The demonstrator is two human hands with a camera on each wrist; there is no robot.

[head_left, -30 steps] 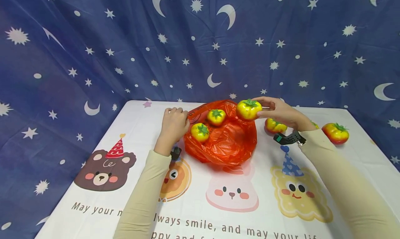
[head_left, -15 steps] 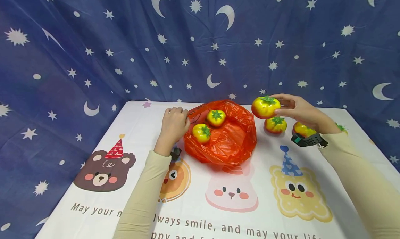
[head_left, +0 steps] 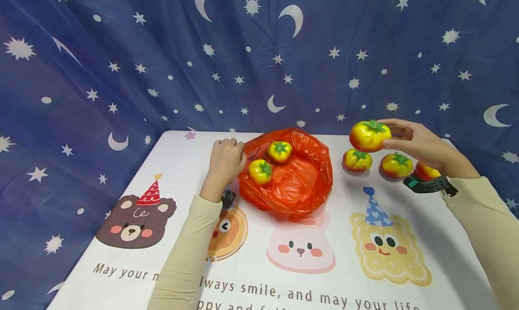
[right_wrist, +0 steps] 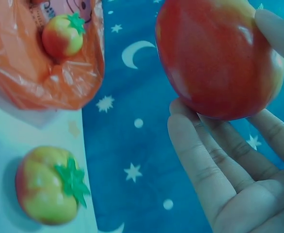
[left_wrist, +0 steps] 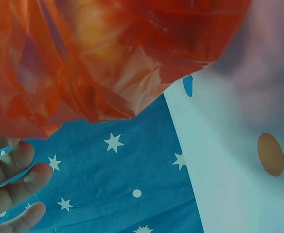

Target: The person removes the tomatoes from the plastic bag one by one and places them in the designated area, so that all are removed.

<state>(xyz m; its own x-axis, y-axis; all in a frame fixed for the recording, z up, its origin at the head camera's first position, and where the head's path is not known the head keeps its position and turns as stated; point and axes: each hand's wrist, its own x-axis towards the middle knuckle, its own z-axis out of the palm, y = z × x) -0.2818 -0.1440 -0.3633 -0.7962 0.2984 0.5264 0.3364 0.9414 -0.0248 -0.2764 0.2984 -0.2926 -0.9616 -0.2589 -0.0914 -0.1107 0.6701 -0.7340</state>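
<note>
A red plastic bag [head_left: 302,184] stands with its mouth spread on the table. Two small yellow tomatoes [head_left: 280,152] with green leafy tops lie in it. At the bag's left rim my left hand [head_left: 227,162] grips the edge; the left wrist view shows several of its fingers [left_wrist: 23,177] below the plastic. My right hand [head_left: 421,143] holds a larger red-and-yellow tomato [head_left: 370,136] between thumb and fingers, raised at the right of the bag. The right wrist view shows this tomato's red underside, with fingers beneath it and the thumb on its upper side.
Below the raised tomato a row of tomatoes stands on the white printed cloth [head_left: 202,274]: one on the left [head_left: 357,160], a middle tomato [head_left: 396,165] and a right-hand tomato [head_left: 426,171] partly behind the wrist strap [head_left: 425,184]. A blue starry curtain [head_left: 259,53] hangs behind.
My right hand has carried its tomato to the right, away from over the bag, to above the row of tomatoes. The left hand stays at the bag's rim.
</note>
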